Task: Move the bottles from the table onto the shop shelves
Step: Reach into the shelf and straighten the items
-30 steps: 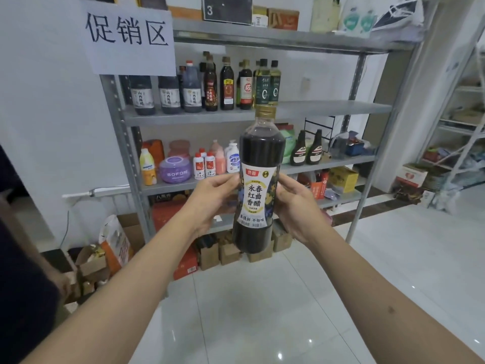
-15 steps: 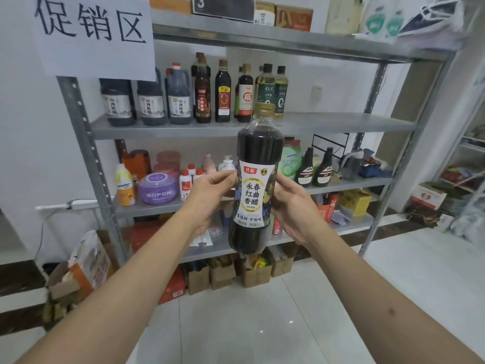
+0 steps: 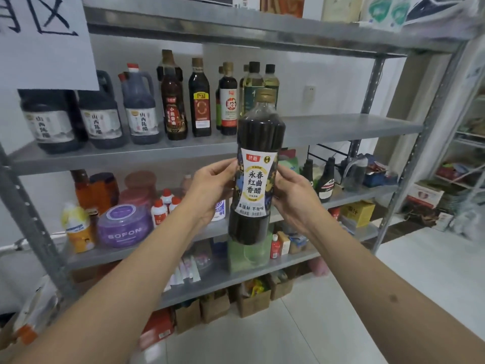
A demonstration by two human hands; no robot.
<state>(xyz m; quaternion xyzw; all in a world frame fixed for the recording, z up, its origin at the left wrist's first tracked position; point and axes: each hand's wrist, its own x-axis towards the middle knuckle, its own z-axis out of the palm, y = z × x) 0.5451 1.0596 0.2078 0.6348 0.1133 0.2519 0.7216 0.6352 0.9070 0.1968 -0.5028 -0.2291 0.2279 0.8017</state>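
Dark plastic vinegar bottle with gold cap [image 3: 258, 164]: upright, before grey metal shelf rack [image 3: 341, 127] | left hand [image 3: 210, 190], right hand [image 3: 294, 198]: fingers curled round label.

We see the paper sign [image 3: 44, 40] cut off by the top and left edges, so only part of its characters reads. The held bottle [image 3: 256, 169] hides our fingertips behind it, and the bottom-shelf boxes [image 3: 252, 302] are too blurred to identify.
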